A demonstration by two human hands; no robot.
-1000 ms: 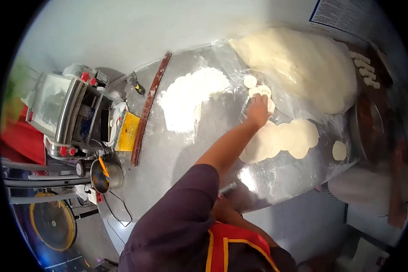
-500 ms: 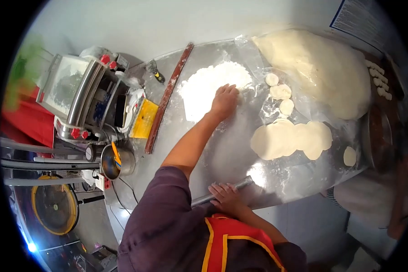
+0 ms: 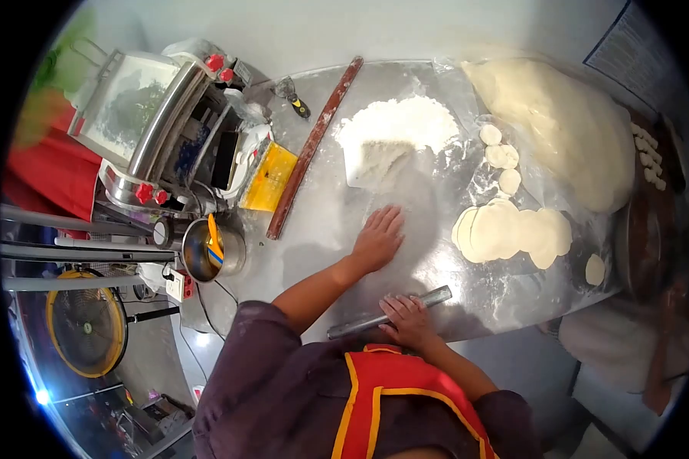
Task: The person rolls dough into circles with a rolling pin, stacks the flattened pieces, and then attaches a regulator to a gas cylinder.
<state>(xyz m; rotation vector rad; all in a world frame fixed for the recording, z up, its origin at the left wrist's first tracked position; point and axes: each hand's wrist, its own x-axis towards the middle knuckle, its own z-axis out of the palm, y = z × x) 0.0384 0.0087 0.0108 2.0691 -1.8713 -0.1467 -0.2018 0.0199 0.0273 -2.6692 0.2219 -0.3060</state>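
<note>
My left hand (image 3: pixel 379 239) is over the steel tabletop with its fingers stretched out, holding nothing. Just beyond it spreads a heap of white flour (image 3: pixel 413 122), with a scuffed streak at its near side. Close to the table's front edge, my right hand (image 3: pixel 410 321) rests over a metal rolling pin (image 3: pixel 352 327), fingers across the top and thumb on the near side. Flattened rounds of dough (image 3: pixel 505 229) overlap in a row to the right. Smaller dough pieces (image 3: pixel 502 156) lie behind these, and a single round (image 3: pixel 595 270) sits farther right.
A large dough mass (image 3: pixel 551 130) under plastic occupies the back right, near a metal bowl (image 3: pixel 639 237). To the left are a long reddish stick (image 3: pixel 314 149), a scraper (image 3: pixel 292 98), a yellow box (image 3: pixel 269 177), a roller machine (image 3: pixel 142 115) and a pot (image 3: pixel 203 260).
My left hand has come back from the flour toward my body, and a streak now shows in the heap. My right hand still rests on the rolling pin. The whole view has shifted slightly.
</note>
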